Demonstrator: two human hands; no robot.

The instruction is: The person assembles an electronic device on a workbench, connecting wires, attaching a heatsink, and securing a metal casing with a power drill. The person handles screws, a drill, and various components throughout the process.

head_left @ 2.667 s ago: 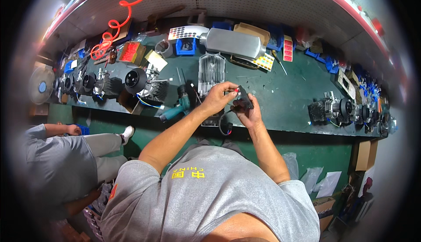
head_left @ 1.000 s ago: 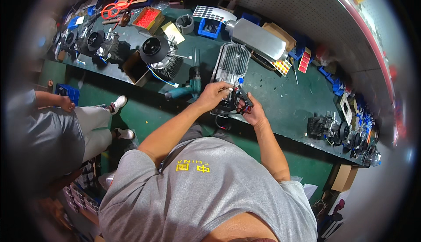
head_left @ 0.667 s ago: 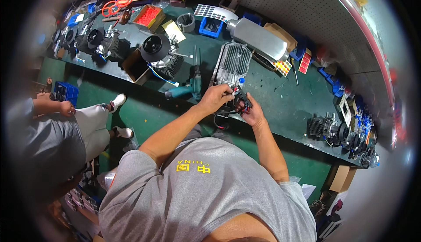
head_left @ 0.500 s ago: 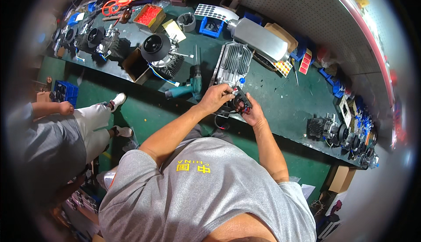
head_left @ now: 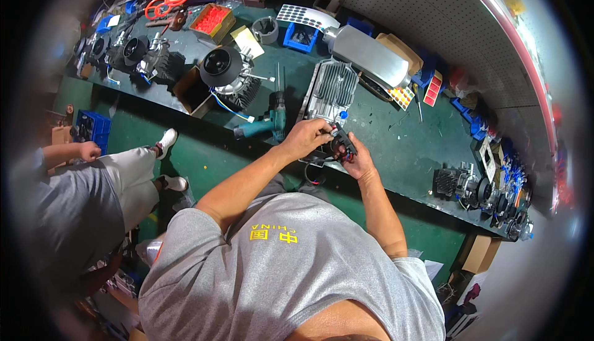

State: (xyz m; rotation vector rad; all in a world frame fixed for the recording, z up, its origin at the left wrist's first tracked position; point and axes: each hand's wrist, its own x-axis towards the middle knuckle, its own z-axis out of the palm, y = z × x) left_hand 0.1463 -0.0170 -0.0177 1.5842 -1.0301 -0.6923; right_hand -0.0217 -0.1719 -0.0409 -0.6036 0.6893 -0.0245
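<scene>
Head camera, looking straight down: the fingers of the left hand [head_left: 307,137] curl closed onto the upper end of a small black component [head_left: 342,148], pinching it from the left, while the right hand [head_left: 357,160] cups it from the right and below, its fingers wrapped around the part. The two hands meet at the piece, which sits between them just over the near edge of the green workbench [head_left: 408,137]. Black and red wires [head_left: 314,169] hang from it in a loop toward the person's chest.

Both wrists are bent inward. The left forearm runs diagonally from the lower left up to the hand, elbow well out from the body; the right forearm rises more steeply from the lower right, elbow close to the grey shirt.

Just beyond the hands lies a ribbed silver metal casing [head_left: 332,90], touching or nearly touching the left knuckles. Left of it rests a teal power drill [head_left: 265,124], and further left a round black motor unit [head_left: 224,75]. A second person in grey [head_left: 80,186] sits at the left, well apart.
</scene>
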